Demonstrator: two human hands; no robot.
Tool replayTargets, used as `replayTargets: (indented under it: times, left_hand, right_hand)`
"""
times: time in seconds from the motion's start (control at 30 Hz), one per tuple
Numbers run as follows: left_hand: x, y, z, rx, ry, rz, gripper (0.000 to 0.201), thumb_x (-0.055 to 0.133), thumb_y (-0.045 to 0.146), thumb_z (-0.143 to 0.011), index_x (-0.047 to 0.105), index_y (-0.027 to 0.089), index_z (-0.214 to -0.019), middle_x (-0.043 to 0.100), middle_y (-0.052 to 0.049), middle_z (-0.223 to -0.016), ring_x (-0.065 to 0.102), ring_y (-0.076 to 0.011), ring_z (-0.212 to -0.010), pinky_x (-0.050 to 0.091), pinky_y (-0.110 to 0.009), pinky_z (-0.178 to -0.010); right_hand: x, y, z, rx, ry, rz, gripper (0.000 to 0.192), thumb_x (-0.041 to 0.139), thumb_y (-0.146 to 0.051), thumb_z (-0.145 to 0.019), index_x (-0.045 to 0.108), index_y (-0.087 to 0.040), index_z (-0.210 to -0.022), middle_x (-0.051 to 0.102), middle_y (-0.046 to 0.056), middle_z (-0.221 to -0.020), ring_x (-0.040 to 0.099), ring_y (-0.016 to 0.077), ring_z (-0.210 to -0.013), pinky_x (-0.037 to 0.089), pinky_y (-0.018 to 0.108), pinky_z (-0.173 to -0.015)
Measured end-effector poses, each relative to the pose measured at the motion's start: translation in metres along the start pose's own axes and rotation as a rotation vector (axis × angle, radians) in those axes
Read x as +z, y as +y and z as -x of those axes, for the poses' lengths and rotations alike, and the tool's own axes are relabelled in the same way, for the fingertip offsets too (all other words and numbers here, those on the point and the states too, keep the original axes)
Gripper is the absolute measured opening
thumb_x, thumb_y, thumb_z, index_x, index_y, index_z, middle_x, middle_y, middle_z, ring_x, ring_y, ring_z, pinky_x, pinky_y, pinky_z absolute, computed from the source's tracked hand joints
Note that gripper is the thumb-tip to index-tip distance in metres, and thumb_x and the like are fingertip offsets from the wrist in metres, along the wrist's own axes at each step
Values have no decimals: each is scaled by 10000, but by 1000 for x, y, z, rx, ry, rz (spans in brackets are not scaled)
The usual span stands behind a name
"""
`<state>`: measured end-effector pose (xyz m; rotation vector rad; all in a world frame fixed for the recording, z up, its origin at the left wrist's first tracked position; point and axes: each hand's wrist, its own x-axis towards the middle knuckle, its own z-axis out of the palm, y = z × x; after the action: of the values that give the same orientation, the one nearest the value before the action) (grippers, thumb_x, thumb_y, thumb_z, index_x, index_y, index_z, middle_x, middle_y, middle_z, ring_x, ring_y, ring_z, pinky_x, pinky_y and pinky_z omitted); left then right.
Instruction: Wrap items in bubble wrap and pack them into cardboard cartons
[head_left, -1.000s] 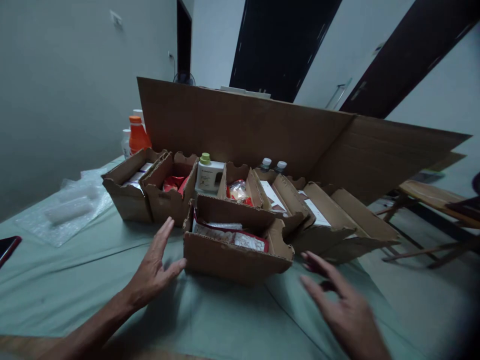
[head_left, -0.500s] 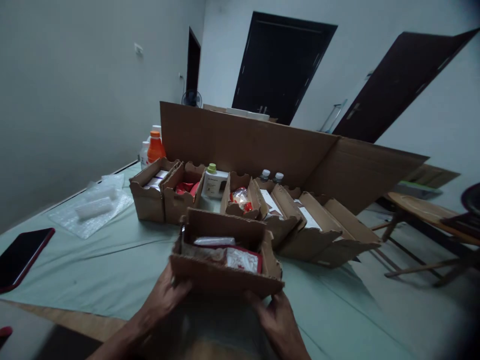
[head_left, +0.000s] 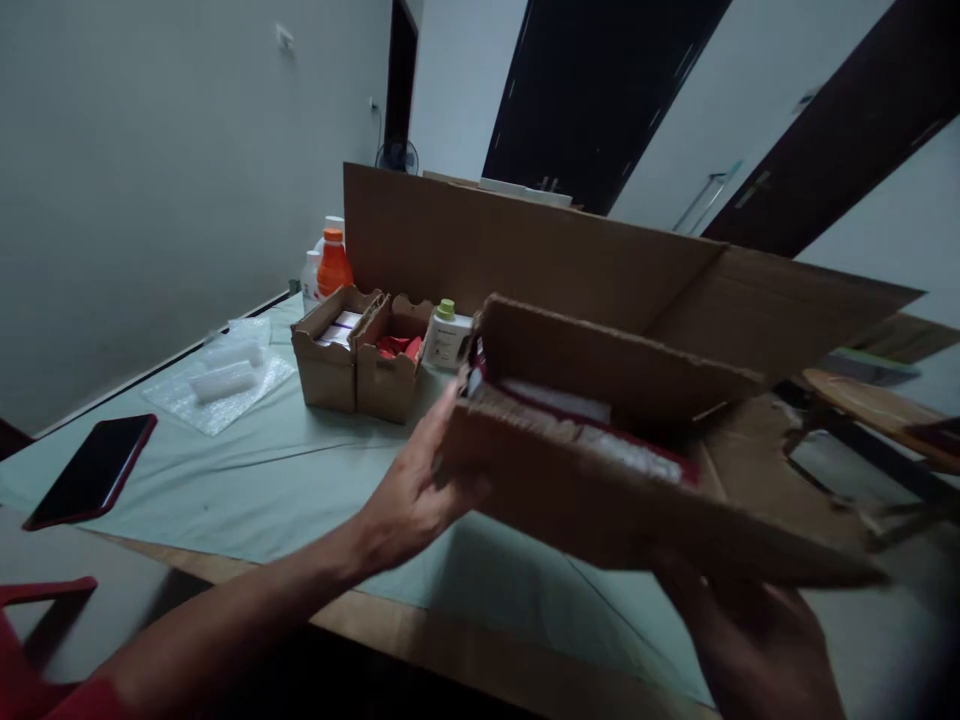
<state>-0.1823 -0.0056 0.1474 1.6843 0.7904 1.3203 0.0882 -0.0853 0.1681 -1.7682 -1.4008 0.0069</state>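
A brown cardboard bin (head_left: 585, 500) is held up above the table, tilted with its right end lower. My left hand (head_left: 424, 485) grips its left end, fingers against the side wall. At the lower right, my right hand (head_left: 750, 620) supports the front wall from beneath, its fingers partly hidden and dim. Inside lie a red-edged packet with clear plastic (head_left: 630, 455) and a pale flat item (head_left: 559, 400), both blurred. Behind my left hand stand two cardboard bins, one with white boxes (head_left: 341, 328), the other with red packets (head_left: 397, 346).
A white bottle with a green cap (head_left: 448, 335) stands beside the bins, an orange bottle (head_left: 334, 265) behind them. Bubble wrap (head_left: 225, 375) and a phone (head_left: 94, 470) lie on the green cloth (head_left: 300, 480). A tall cardboard panel (head_left: 480, 240) lines the back; a wooden stool (head_left: 862, 400) is at right.
Both hands have lifted the bin up and to the right, closer to me, and tilted it. It now blocks the row of bins on the right. The view has shifted as well.
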Motion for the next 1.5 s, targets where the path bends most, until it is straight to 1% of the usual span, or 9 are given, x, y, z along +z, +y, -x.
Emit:
replayTargets:
  times: [0.13, 0.3, 0.43, 0.57, 0.77, 0.9, 1.1, 1.27, 1.5]
  left_hand:
    - [-27, 3, 56, -217, 131, -3, 514, 623, 456, -920, 546, 184, -1348, 635, -121, -1326, 600, -301, -1197, 491, -408, -1035]
    - [-42, -2, 19, -98, 201, 34, 654, 691, 499, -864, 494, 175, -1396, 644, -98, -1308, 591, -296, -1207, 478, -385, -1037]
    - [-21, -22, -4, -41, 38, 159, 757, 702, 510, -849, 415, 196, -1475, 566, -113, -1424, 524, -316, -1302, 433, -414, -1094]
    - [-11, -49, 32, -168, -5, 134, 711, 692, 480, -856, 452, 196, -1461, 565, -122, -1425, 503, -326, -1320, 410, -421, -1112]
    - [-46, -100, 45, -293, 18, 169, 679, 713, 509, -775, 578, 131, -1323, 660, -119, -1297, 572, -348, -1228, 462, -430, -1047]
    - [-63, -110, 30, -289, 68, 115, 645, 685, 519, -780, 604, 128, -1286, 649, -131, -1316, 551, -356, -1264, 440, -458, -1075]
    - [-11, -105, 93, -399, 440, -98, 697, 568, 491, -919, 331, 227, -1518, 349, -144, -1586, 331, -327, -1467, 261, -533, -1210]
    - [36, -113, 105, -272, 239, -132, 736, 508, 479, -968, 158, 283, -1585, 66, -100, -1685, 51, -317, -1550, 98, -548, -1255]
    - [43, -128, 70, -99, 52, -195, 1046, 688, 604, -800, 105, 262, -1598, 59, -149, -1680, 99, -405, -1531, 152, -616, -1225]
  right_hand:
    - [16, -27, 21, -124, -187, -142, 437, 638, -620, -797, 744, -224, -949, 764, 75, -841, 719, 302, -861, 592, 378, -739]
    - [40, -55, -8, -124, -187, -273, 427, 652, -554, -804, 740, -192, -1012, 770, 84, -954, 706, 286, -936, 573, 354, -774]
    - [41, -21, -1, -18, -72, -139, 499, 638, -613, -767, 752, -166, -957, 774, 121, -947, 708, 340, -963, 576, 388, -777]
    - [58, 18, 45, 78, -118, -120, 533, 647, -663, -735, 757, -178, -928, 779, 123, -892, 721, 351, -902, 592, 393, -746]
    - [105, 45, 121, 55, -217, -186, 546, 669, -553, -803, 668, -181, -1203, 734, 141, -1132, 686, 343, -1063, 575, 434, -890]
    - [106, 71, 127, -33, -241, -292, 552, 625, -440, -869, 555, -225, -1373, 605, 127, -1381, 593, 332, -1249, 512, 444, -1014]
    - [107, 76, 80, 225, -487, -508, 670, 714, -524, -781, 578, -215, -1360, 691, 150, -1251, 689, 336, -1065, 582, 419, -853]
    - [129, 50, 58, 319, -595, -649, 589, 699, -549, -788, 642, -207, -1264, 732, 126, -1161, 695, 330, -1020, 571, 425, -856]
    - [155, 57, 51, 319, -531, -600, 502, 696, -530, -793, 630, -190, -1156, 779, 103, -971, 747, 298, -860, 605, 385, -739]
